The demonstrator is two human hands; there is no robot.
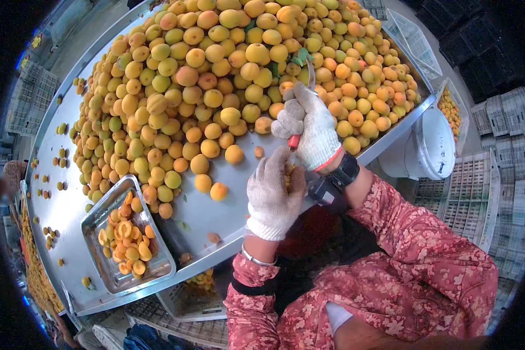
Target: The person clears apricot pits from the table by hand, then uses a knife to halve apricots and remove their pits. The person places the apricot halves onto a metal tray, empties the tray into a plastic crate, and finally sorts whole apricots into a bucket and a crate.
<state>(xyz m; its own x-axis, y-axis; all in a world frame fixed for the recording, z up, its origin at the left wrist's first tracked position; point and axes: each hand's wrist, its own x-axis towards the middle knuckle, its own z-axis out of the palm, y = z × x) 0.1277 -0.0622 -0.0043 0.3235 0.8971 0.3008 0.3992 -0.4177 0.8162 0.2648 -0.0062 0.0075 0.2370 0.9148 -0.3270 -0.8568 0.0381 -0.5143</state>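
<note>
Both of my hands wear white knitted gloves with grey fingers and meet over the near edge of the metal table [239, 181]. My right hand [310, 123] is closed around the red handle of a small knife [311, 76], its curved blade pointing away from me above the fruit. Just below it, my left hand [275, 192] has its fingers curled around an apricot [289, 170], mostly hidden by the glove. A big heap of whole apricots [175, 87] covers the table ahead. To the left stands a metal tray [168, 269] holding apricot halves [128, 239].
Apricot pits [213, 238] lie on the near tabletop. A white bucket [437, 143] stands beyond the right edge, near stacked plastic crates [466, 192]. Another crate [198, 309] with fruit sits below the table. Part of another person [11, 175] shows at far left.
</note>
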